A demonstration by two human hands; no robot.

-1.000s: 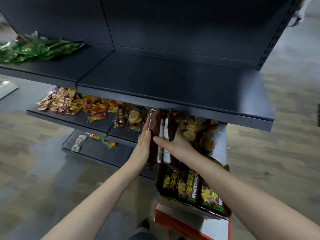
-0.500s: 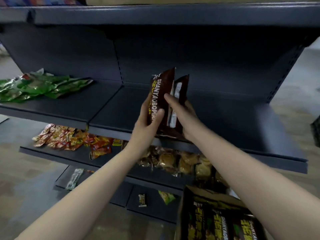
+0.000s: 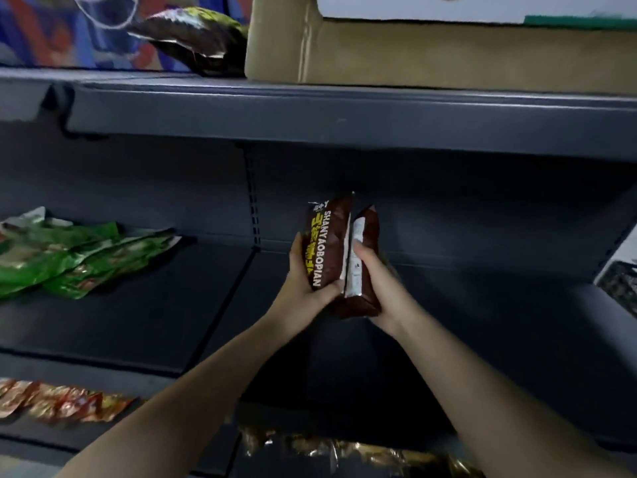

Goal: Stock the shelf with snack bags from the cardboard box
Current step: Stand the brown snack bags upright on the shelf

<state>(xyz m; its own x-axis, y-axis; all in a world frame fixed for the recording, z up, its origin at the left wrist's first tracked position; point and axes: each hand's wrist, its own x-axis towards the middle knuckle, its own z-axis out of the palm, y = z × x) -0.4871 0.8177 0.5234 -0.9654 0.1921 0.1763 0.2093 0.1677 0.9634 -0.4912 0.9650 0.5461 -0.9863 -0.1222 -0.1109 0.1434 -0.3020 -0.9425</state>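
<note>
snack bags (image 3: 327, 250) now deeper over the dark shelf (image 3: 482, 322) than before | 2, upright, side by side | left hand (image 3: 303, 288), right hand (image 3: 379, 288): each grip clasps one | green packets (image 3: 69, 257) left, 1 carton (image 3: 413, 53) above

The left hand (image 3: 303, 294) and the right hand (image 3: 382, 294) cover the bottom of the brown snack bags (image 3: 331, 250). The right hand's fingers are hidden behind the bags. The small words on the white label (image 3: 355, 267) are too tiny to read. The cardboard box (image 3: 431, 53) is cut off at the top. The green bags (image 3: 69, 253) run off the left side. The shiny packs (image 3: 344, 450) at the bottom are blurry.
</note>
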